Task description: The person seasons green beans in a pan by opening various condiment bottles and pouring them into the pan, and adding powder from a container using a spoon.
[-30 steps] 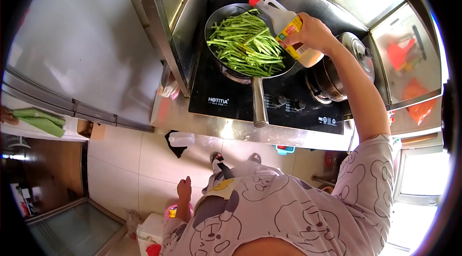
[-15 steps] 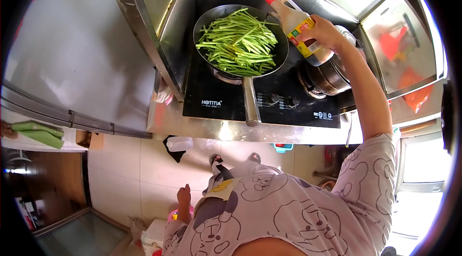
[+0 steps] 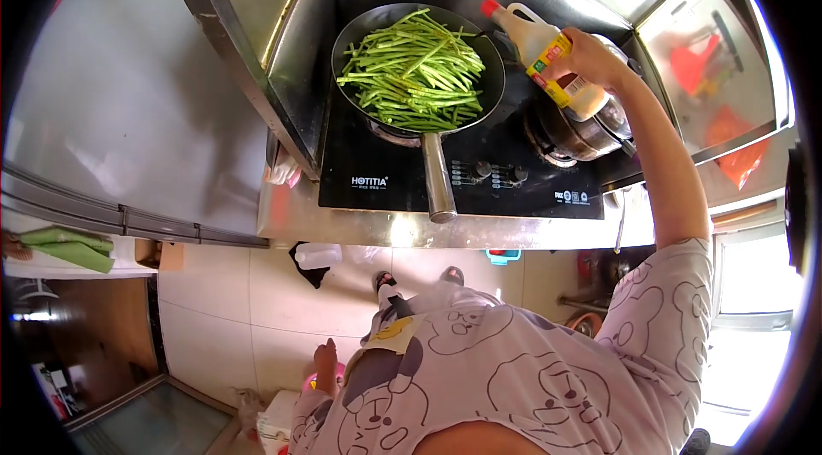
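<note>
My right hand is wrapped round a plastic bottle with a red cap and a yellow label. The bottle is tilted, its cap end pointing up and left, just right of a frying pan. Long green beans are heaped in the pan, which sits on the left burner with its metal handle towards me. My left hand hangs low beside my body, away from the stove. Its fingers are small in view, and whether they hold anything is unclear.
A lidded pot stands on the right burner of the black stove, partly behind my right arm. Metal panels rise round the stove. On the floor are a clear plastic container and a blue basket.
The bottle in my right hand has moved right, from over the pan's edge to beside it. The view has shifted, so the pan appears further left. My left hand stays low.
</note>
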`<state>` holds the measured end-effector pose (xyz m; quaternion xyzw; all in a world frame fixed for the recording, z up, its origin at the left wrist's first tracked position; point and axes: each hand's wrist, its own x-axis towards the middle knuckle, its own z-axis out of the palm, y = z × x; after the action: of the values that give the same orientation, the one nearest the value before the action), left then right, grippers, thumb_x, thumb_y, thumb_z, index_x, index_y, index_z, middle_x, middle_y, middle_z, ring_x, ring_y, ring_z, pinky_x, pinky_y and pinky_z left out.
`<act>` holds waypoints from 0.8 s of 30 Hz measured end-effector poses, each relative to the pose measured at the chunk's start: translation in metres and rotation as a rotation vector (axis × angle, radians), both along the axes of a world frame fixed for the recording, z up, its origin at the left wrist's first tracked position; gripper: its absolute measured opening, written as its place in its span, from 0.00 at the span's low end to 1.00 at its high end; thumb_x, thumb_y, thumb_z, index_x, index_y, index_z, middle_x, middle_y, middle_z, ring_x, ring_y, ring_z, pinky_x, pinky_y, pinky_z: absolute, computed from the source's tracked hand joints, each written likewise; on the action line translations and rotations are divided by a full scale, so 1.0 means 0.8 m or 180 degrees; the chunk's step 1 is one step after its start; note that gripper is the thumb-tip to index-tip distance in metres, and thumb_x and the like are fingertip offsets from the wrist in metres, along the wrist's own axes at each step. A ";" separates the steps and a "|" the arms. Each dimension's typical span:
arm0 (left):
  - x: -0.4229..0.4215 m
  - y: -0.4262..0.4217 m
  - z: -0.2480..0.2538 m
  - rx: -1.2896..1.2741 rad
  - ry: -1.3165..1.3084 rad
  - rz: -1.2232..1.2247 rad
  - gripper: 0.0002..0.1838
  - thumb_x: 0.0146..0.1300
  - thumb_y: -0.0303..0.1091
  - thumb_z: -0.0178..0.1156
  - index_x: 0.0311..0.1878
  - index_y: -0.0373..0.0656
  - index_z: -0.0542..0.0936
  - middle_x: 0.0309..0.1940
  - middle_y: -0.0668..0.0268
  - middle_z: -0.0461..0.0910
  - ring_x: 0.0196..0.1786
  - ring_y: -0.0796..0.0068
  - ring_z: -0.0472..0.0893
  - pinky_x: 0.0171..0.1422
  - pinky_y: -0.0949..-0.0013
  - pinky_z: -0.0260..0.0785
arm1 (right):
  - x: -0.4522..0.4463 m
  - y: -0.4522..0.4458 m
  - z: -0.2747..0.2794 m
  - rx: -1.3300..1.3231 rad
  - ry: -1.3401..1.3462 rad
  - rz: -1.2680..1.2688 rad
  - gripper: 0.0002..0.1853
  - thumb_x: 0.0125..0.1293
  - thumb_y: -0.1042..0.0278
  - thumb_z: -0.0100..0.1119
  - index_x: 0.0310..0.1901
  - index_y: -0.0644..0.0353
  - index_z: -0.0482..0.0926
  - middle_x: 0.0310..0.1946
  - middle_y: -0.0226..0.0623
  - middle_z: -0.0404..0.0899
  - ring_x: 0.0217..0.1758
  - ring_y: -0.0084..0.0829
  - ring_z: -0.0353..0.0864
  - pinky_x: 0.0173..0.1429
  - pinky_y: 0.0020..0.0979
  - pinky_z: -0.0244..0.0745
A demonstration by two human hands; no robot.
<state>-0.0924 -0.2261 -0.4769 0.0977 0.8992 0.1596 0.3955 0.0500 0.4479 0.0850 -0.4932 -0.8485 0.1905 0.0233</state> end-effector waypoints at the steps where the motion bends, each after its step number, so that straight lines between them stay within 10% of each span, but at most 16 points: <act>1: 0.002 -0.001 -0.007 -0.0016 -0.0045 0.0124 0.30 0.63 0.58 0.49 0.30 0.36 0.83 0.30 0.48 0.83 0.40 0.47 0.81 0.50 0.51 0.71 | 0.001 -0.007 0.003 0.0039 -0.0144 0.0053 0.33 0.38 0.62 0.75 0.50 0.64 0.75 0.40 0.40 0.81 0.40 0.32 0.82 0.48 0.32 0.78; 24: 0.011 0.011 0.013 0.0158 0.0050 -0.0126 0.29 0.66 0.57 0.49 0.29 0.37 0.82 0.31 0.50 0.83 0.40 0.49 0.81 0.50 0.53 0.70 | -0.130 -0.052 0.002 0.0648 -0.0698 0.0807 0.38 0.34 0.50 0.77 0.51 0.57 0.78 0.39 0.41 0.84 0.43 0.39 0.84 0.50 0.37 0.76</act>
<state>-0.0832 -0.2177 -0.4667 0.1265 0.8959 0.1732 0.3890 -0.0543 0.4066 0.0868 -0.3953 -0.9161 0.0503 -0.0437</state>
